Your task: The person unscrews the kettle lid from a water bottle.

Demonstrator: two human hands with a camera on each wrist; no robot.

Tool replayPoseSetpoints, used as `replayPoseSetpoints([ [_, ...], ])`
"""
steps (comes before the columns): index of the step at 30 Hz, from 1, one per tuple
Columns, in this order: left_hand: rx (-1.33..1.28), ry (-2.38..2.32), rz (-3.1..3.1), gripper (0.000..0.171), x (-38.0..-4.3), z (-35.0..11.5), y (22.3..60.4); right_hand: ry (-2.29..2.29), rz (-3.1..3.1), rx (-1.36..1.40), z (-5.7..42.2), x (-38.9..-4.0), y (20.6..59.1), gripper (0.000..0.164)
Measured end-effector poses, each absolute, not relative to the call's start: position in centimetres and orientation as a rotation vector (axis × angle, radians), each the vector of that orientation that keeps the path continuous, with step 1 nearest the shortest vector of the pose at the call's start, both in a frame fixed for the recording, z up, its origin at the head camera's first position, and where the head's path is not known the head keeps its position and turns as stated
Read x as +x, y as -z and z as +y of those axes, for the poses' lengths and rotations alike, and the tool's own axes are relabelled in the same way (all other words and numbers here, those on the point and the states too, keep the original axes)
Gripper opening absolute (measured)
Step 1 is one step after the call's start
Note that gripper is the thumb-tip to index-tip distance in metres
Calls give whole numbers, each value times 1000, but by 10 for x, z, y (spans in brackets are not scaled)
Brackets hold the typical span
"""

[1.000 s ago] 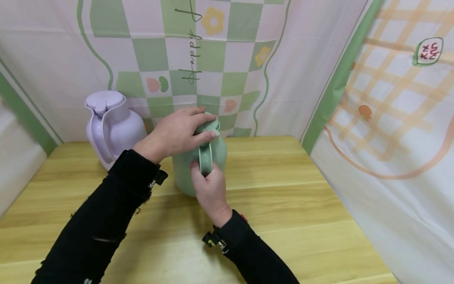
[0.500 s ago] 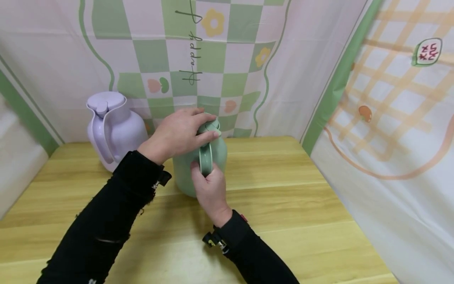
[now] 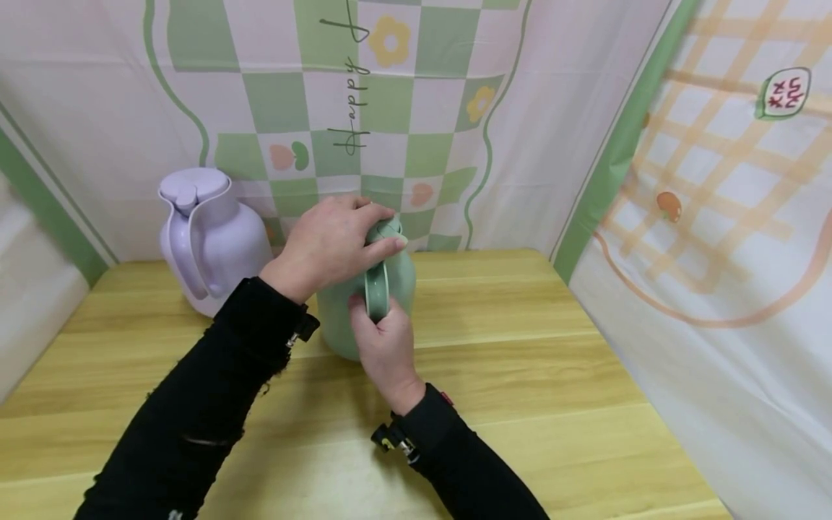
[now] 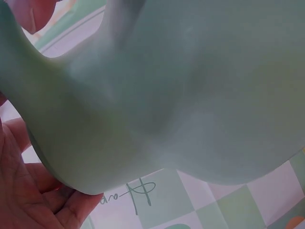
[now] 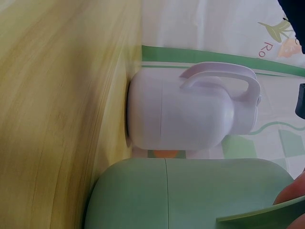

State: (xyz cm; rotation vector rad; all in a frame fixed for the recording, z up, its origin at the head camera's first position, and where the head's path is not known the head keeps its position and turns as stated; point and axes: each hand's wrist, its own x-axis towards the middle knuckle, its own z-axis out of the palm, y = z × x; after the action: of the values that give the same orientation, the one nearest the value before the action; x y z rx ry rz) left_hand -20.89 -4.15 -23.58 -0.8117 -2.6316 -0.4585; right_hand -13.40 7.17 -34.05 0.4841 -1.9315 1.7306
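A green thermos jug (image 3: pixel 338 325) stands upright on the wooden table, its handle towards me. My right hand (image 3: pixel 388 354) grips the handle (image 3: pixel 377 289), thumb on its left side. Over the jug's top lies my left hand (image 3: pixel 328 242), with the thumb on the near side of the lid (image 3: pixel 388 230) and the fingers reaching across to the far side. In the left wrist view the left hand's fingers (image 4: pixel 71 205) curl round the rim of the jug (image 4: pixel 167 95). The palm hides much of the lid. The right wrist view catches only fingertips (image 5: pixel 291 191) by the handle.
A lilac thermos jug (image 3: pixel 227 242) with its lid on stands behind the left forearm, near the back left of the table (image 3: pixel 507 404). Printed cloth (image 3: pixel 442 101) hangs along the back and sides. Each sleeve carries a small wrist camera mount (image 3: pixel 390 437).
My left hand, wrist and forearm have shifted slightly to the right over the lid. The right hand and the green thermos jug have stayed in place.
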Motion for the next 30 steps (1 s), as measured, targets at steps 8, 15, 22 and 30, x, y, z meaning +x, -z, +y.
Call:
replayPoseSetpoints([
  [8, -743, 415, -2630, 61, -207, -39, 237, -1744, -1931, 502, 72, -134, 340, 44],
  [15, -686, 383, -2637, 62, -205, -37, 236, -1753, -1939, 497, 72, -133, 341, 44],
  [22, -641, 360, -2648, 62, -205, -34, 236, -1760, -1930, 498, 72, -134, 342, 44],
  [30, -597, 309, -2670, 64, -204, -31, 234, -1745, -1908, 535, 72, -134, 342, 43],
])
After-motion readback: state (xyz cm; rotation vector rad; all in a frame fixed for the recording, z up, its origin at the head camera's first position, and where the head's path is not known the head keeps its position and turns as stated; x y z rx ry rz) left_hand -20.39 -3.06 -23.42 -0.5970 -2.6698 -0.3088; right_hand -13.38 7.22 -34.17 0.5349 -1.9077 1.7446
